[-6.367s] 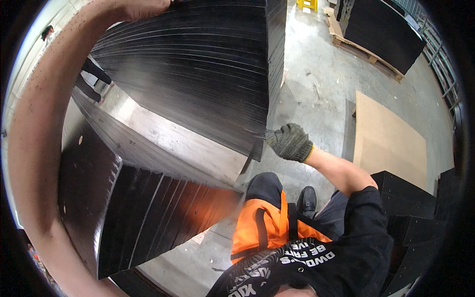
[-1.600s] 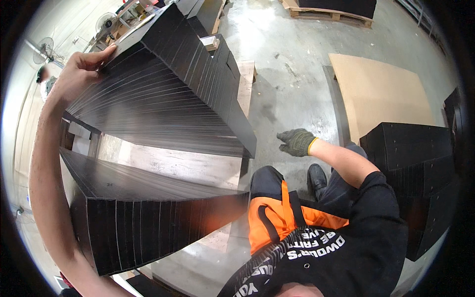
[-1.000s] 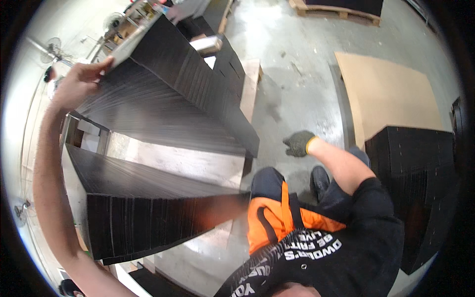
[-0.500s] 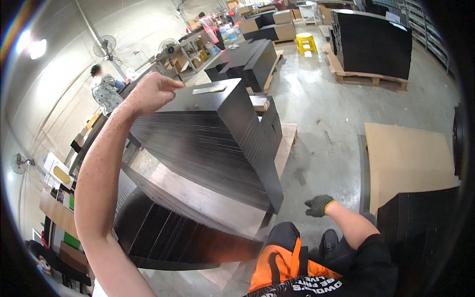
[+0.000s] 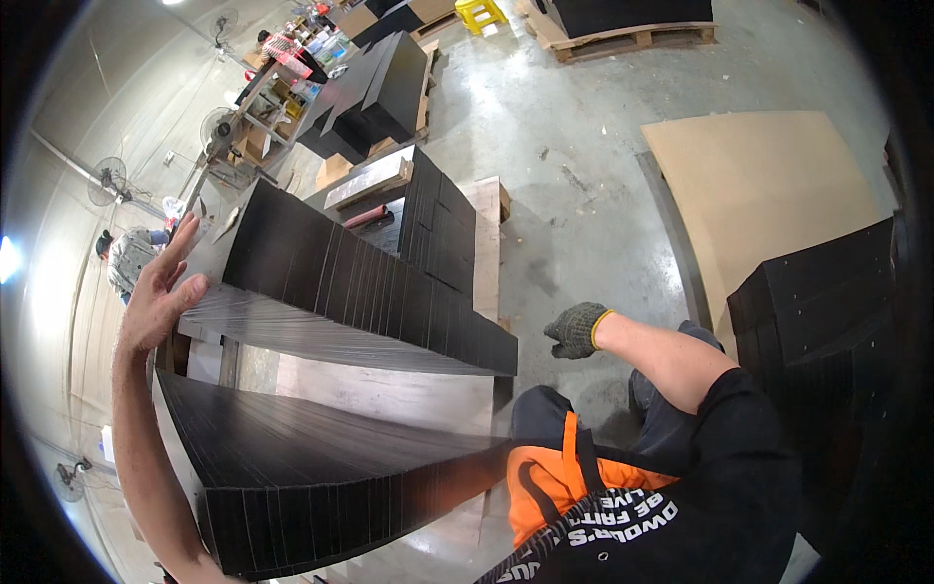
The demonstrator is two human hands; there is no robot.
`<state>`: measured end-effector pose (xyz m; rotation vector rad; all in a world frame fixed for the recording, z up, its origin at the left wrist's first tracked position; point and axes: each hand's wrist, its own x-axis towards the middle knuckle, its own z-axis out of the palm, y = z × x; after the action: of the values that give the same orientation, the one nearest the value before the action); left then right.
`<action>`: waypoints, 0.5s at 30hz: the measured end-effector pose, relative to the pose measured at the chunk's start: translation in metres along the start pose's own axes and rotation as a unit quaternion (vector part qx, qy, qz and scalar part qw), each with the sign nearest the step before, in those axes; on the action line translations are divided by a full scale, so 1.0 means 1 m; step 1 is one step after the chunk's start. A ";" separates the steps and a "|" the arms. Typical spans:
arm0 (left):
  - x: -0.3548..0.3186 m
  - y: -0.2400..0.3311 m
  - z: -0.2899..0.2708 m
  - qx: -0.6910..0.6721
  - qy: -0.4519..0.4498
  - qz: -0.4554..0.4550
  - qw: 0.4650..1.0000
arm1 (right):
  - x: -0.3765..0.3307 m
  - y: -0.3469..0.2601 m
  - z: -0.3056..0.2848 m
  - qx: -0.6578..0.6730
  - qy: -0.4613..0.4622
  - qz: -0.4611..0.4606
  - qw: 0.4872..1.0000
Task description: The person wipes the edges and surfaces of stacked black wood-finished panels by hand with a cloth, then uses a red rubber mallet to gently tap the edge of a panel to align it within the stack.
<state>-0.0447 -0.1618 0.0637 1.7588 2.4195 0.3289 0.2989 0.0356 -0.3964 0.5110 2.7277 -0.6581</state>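
Grey concrete warehouse floor (image 5: 574, 127) spreads around a tall stack of thin black flat sheets (image 5: 370, 292) standing on edge on a pale wooden pallet (image 5: 486, 243). At the stack's far end the bare left hand (image 5: 161, 292) lies flat against the outermost sheet, fingers spread apart and gripping nothing. A second, lower black stack (image 5: 321, 477) lies nearer, a bare strip of board between the two. Clear of both stacks, the right hand (image 5: 576, 329) — in a grey knit glove with a yellow cuff — hangs loosely curled and empty over open floor. To the right lies a large brown cardboard sheet (image 5: 769, 185), beside another black stack (image 5: 827, 302). Far off — a yellow stool (image 5: 484, 12) and loaded pallets.
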 end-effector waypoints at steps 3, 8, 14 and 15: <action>-0.008 0.010 -0.002 0.012 -0.010 -0.026 1.000 | 0.005 0.000 0.002 -0.002 0.003 -0.037 0.999; 0.002 0.012 0.011 0.049 0.007 0.010 0.999 | -0.003 0.009 -0.002 -0.013 -0.051 0.000 0.999; -0.009 0.016 0.014 0.033 -0.015 0.024 0.999 | -0.007 0.003 -0.012 0.005 -0.029 0.000 1.000; -0.010 0.015 0.017 0.022 -0.015 0.023 0.999 | -0.007 0.003 -0.012 0.005 -0.033 0.003 0.999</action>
<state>-0.0238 -0.1649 0.0512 1.8275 2.3864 0.2549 0.3045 0.0422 -0.3846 0.4909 2.6618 -0.6740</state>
